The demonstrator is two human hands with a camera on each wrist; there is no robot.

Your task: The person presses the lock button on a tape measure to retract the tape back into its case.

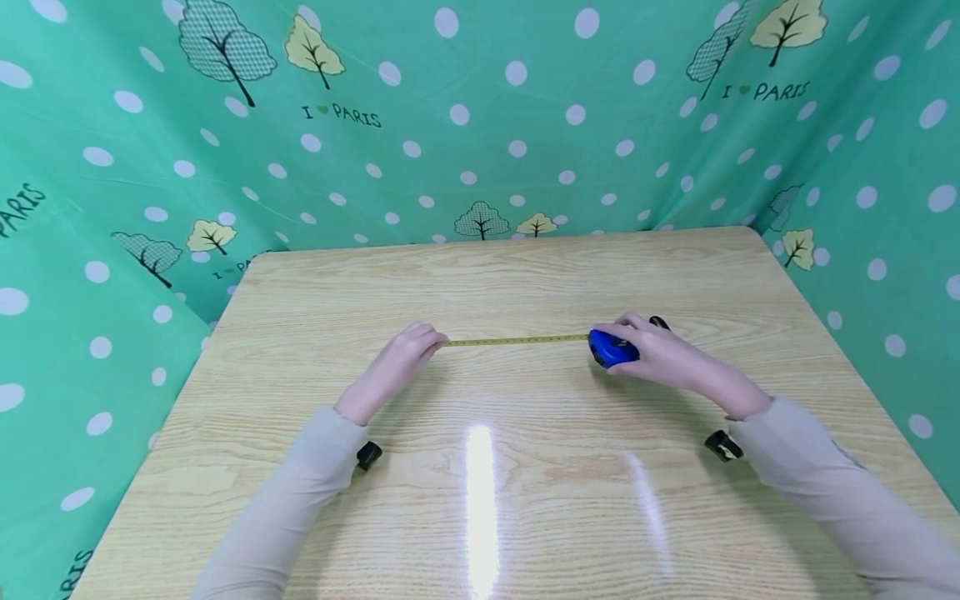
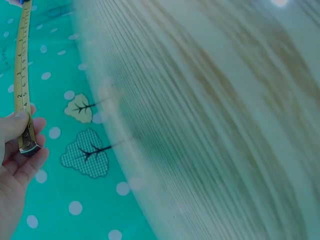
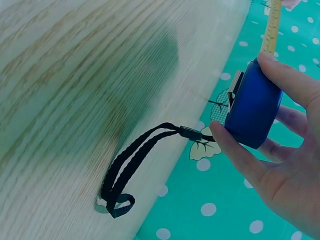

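Observation:
A blue tape measure [image 1: 612, 349] is in my right hand [image 1: 656, 354], held above the table; the fingers grip its case [image 3: 255, 105] from both sides. From the case a yellow blade [image 1: 517, 340] runs out straight to the left. My left hand [image 1: 401, 362] pinches the blade's far end between thumb and fingers. Seen from the left wrist, the metal end hook [image 2: 30, 149] pokes out past the thumb, over the fingers. A black wrist strap [image 3: 145, 155] hangs in a loop from the case.
Both hands are over a light wood-grain table [image 1: 360, 283]. Green polka-dot cloth [image 1: 517, 117] with printed trees hangs behind it and along the sides. Dark wrist-worn devices show beneath the left cuff [image 1: 368, 455] and the right cuff [image 1: 723, 446].

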